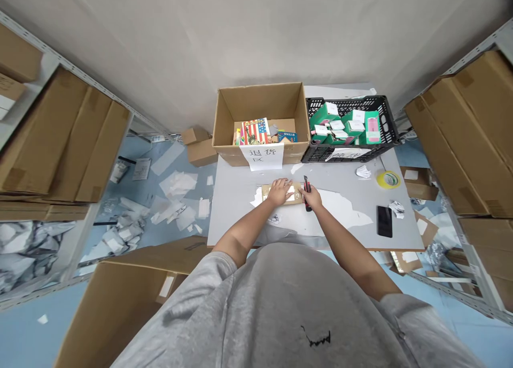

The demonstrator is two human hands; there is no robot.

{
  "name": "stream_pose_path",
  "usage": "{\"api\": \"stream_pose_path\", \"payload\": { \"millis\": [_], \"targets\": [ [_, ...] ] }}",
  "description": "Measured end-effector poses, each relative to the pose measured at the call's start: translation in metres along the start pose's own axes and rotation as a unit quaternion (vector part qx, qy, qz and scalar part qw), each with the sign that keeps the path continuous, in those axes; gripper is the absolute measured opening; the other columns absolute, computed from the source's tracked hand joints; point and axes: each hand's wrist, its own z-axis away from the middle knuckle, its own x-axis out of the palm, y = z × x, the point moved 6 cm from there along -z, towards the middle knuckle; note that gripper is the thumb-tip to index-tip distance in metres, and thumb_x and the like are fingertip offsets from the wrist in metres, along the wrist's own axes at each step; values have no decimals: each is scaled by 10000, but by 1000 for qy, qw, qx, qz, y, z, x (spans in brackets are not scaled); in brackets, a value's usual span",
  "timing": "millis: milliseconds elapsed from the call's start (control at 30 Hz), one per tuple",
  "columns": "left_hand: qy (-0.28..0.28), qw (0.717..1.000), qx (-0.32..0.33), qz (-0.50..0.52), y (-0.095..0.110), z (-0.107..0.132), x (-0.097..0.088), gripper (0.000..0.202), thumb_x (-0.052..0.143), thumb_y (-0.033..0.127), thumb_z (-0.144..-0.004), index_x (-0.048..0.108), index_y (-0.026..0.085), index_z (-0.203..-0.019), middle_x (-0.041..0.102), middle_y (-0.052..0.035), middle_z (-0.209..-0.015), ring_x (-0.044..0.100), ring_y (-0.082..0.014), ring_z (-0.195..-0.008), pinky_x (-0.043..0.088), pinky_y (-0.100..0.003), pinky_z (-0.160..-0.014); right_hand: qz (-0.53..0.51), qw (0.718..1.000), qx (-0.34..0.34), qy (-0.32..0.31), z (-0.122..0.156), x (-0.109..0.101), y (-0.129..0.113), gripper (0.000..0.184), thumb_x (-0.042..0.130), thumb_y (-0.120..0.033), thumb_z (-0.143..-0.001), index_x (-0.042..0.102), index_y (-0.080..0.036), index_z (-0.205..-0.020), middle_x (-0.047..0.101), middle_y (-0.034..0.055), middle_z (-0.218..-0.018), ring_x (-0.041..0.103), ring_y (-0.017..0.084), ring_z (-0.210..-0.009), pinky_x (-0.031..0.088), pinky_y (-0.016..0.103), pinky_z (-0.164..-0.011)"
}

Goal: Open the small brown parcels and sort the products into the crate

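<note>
My left hand lies flat on a small flat cardboard parcel, pressing it to the grey table. White paper or a label covers part of the parcel's top. My right hand grips a red and black utility knife upright at the parcel's right end. The blade's tip is hidden from this angle. Torn white paper lies flat on the table to the right of the parcel.
An open cardboard box with colourful books and a black plastic crate of green boxes stand at the table's far edge. A tape roll and a black phone lie to the right. Stacked cartons fill shelves on both sides, and paper scraps litter the floor.
</note>
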Motion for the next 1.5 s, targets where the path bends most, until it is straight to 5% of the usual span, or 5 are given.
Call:
{"api": "stream_pose_path", "payload": {
  "millis": [167,333,567,733,1500],
  "targets": [
    [-5,999,28,16,16,18,3,776,601,737,-880,558,181,-1419,553,-157,-1398,473,-298,-1312,359,-425,-1127,41,999,19,-8,-32,4,-5,340,807,-458,-818,654,-193,-968,657,-9,-659,608,154,-536,468,253,-562],
    [-30,1000,7,0,27,14,8,720,666,725,-849,586,182,-1316,582,-143,-1301,484,-293,-1258,347,-417,-1065,85,996,39,3,-38,4,-5,392,825,-505,-792,640,-197,-949,678,11,-705,616,156,-528,465,261,-548],
    [-49,998,-19,-16,29,-1,10,675,744,721,-787,648,176,-1174,586,-149,-1255,488,-293,-1214,333,-384,-1006,-120,989,-23,-85,-2,0,26,612,476,-649,-981,448,-242,-1437,571,-72,-593,584,165,-452,466,244,-464],
    [-63,998,11,-17,26,0,12,638,712,735,-805,685,217,-1176,594,-135,-1238,478,-295,-1220,320,-395,-1010,-151,973,-70,-162,31,-8,43,810,562,-588,-948,337,-254,-1650,620,-48,-678,616,161,-467,488,254,-445],
    [-42,999,3,19,25,6,20,548,654,688,-877,719,255,-1205,608,-110,-1189,503,-252,-1193,326,-414,-1059,-159,972,-73,-157,51,0,48,864,551,-605,-896,417,-182,-1638,530,-94,-570,465,116,-390,411,233,-424]
  ]
}}
